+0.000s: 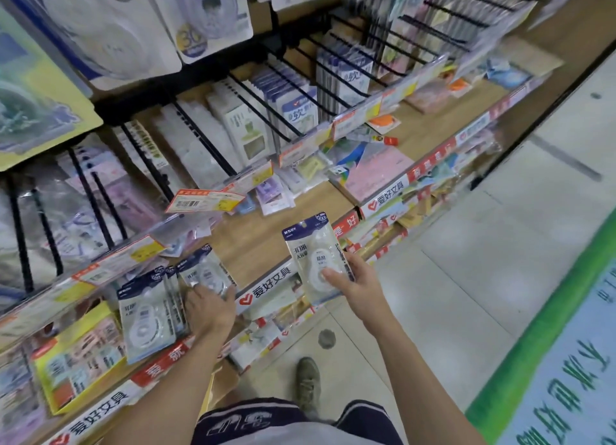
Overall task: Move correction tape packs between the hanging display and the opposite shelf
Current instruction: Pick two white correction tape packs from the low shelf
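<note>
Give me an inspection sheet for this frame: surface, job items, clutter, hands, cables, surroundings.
Surface: wooden shelf with red and white price strips.
Job's things: one correction tape pack held out over the aisle; more hanging packs at lower left.
Clutter: notepads and small packets lie on the shelf.
Hands: right hand grips the single pack; left hand grips a hanging pack.
Cables: nothing seen.
Surroundings: black hooks with stationery above, tiled floor, green mat at right.

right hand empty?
No, the right hand grips a correction tape pack, thumb across its front.
</note>
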`<action>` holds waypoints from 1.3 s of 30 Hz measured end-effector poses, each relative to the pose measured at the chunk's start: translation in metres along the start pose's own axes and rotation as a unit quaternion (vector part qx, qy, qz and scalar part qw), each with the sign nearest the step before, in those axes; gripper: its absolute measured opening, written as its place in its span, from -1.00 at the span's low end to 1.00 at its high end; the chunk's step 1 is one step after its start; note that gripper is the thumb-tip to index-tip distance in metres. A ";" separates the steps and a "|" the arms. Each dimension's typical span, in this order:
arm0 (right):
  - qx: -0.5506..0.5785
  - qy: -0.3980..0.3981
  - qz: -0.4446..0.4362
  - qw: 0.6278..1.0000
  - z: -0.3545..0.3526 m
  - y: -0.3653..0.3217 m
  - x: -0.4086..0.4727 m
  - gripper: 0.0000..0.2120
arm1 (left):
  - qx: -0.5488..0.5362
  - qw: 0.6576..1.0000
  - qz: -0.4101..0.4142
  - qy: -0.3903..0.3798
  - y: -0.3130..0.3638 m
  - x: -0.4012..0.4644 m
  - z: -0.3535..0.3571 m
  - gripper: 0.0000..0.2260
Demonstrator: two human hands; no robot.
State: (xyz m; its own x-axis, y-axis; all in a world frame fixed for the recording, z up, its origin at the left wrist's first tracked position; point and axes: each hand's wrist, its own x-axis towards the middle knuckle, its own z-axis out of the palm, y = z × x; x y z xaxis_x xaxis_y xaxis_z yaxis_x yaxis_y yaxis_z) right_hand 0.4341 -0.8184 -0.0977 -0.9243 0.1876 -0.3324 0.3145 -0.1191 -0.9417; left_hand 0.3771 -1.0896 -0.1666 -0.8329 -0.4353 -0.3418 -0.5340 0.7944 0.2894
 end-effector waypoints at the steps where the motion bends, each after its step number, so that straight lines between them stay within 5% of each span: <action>1: -0.001 -0.001 -0.003 1.000 -0.002 0.000 -0.001 -0.54 | -0.010 1.000 -0.013 0.001 -0.001 0.001 0.001 -0.27; 8: -0.015 -0.001 -0.010 1.000 -0.007 0.002 -0.005 -0.68 | -0.101 0.992 -0.068 0.036 0.000 0.003 0.004 -0.28; 26: -0.057 -0.025 0.009 0.998 0.012 -0.004 -0.008 -0.75 | -0.298 0.954 -0.026 0.008 0.010 0.009 -0.017 -0.55; 30: -0.045 -0.020 0.019 0.999 0.013 0.001 -0.010 -0.72 | -0.345 0.936 -0.060 -0.031 0.011 0.014 -0.021 -0.44; 39: -0.015 -0.016 0.060 0.998 0.022 0.007 -0.003 -0.64 | -0.411 0.898 -0.063 -0.142 0.010 0.017 -0.041 -0.57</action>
State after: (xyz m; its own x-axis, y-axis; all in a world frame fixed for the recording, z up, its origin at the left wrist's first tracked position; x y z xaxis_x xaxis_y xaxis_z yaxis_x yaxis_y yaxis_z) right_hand 0.4346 -0.8411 -0.1023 -0.8857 0.1433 -0.4417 0.4292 -0.1101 -0.8965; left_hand 0.3515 -1.1068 -0.1328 -0.7503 -0.2812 -0.5983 -0.6453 0.1150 0.7552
